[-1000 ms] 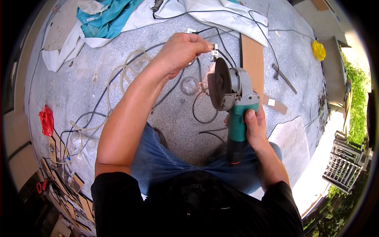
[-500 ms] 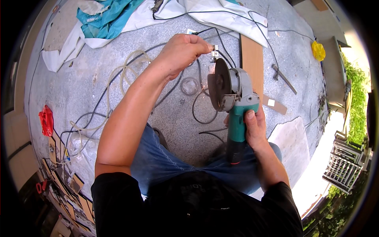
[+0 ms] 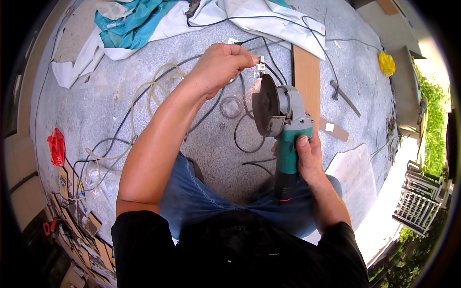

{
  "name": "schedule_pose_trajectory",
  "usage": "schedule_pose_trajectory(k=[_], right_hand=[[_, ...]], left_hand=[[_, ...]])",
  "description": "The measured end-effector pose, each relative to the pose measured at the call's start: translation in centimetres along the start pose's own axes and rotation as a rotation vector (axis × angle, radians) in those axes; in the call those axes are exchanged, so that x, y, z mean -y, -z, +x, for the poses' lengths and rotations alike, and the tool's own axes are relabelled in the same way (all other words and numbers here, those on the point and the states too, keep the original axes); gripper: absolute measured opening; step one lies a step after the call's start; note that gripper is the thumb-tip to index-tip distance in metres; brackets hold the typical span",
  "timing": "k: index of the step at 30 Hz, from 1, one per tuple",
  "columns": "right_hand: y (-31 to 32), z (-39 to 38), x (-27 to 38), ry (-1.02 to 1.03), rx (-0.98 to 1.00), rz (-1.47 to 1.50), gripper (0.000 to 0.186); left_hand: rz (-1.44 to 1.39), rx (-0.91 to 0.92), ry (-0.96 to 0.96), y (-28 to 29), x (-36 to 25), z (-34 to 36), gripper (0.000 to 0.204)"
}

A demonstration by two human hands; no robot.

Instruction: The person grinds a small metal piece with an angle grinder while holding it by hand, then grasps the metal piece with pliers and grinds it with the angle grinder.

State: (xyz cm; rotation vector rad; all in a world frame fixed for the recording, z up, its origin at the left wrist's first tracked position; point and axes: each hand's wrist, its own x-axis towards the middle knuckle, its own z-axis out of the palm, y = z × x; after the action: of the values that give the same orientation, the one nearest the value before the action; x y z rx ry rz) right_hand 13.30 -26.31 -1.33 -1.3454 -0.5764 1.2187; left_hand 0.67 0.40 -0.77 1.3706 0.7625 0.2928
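Note:
My right hand [image 3: 307, 156] grips the green handle of an angle grinder [image 3: 283, 120]. Its grey head and dark disc point up and left. My left hand [image 3: 223, 65] pinches a small metal piece [image 3: 260, 66] just above the disc's edge. The piece sits close to the disc; whether they touch I cannot tell. Both arms reach out over my knees in blue jeans, above a grey stone floor [image 3: 120, 110].
Black cables and a coil of clear hose [image 3: 153, 91] lie on the floor. A wooden board [image 3: 307, 81] lies to the right, a white and teal cloth [image 3: 139, 24] at the top, a red object [image 3: 56, 146] left, a yellow object [image 3: 386, 63] top right.
Almost nothing differs; both hands hold the same pose, with the metal piece still by the disc.

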Motion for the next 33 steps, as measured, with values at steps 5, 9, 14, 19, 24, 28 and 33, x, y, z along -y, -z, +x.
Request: schedule_pose_trajectory(k=[5, 9, 14, 19, 24, 28, 33], right_hand=[[-0.08, 0.09, -0.04, -0.003, -0.004, -0.019, 0.083], [-0.02, 0.21, -0.3, 0.0, -0.001, -0.015, 0.084], [-0.07, 0.25, -0.18, 0.004, 0.001, -0.001, 0.084], [-0.21, 0.06, 0.0, 0.017, -0.013, -0.003, 0.082], [0.21, 0.15, -0.29, 0.001, -0.002, -0.005, 0.08], [0.13, 0.2, -0.3, -0.011, 0.001, -0.005, 0.077], [-0.03, 0.19, -0.22, -0.009, 0.003, 0.005, 0.077]], left_hand=[[-0.002, -0.015, -0.023, 0.05, -0.04, -0.06, 0.022], [0.01, -0.027, -0.026, 0.01, -0.17, -0.11, 0.022], [0.011, -0.029, -0.035, -0.02, -0.03, -0.09, 0.022], [0.014, -0.014, -0.026, 0.1, -0.01, 0.0, 0.021], [0.01, -0.032, -0.03, -0.15, -0.31, -0.2, 0.02], [0.014, -0.019, -0.036, 0.07, -0.32, -0.23, 0.022], [0.014, -0.019, -0.054, 0.15, -0.15, -0.16, 0.023]])
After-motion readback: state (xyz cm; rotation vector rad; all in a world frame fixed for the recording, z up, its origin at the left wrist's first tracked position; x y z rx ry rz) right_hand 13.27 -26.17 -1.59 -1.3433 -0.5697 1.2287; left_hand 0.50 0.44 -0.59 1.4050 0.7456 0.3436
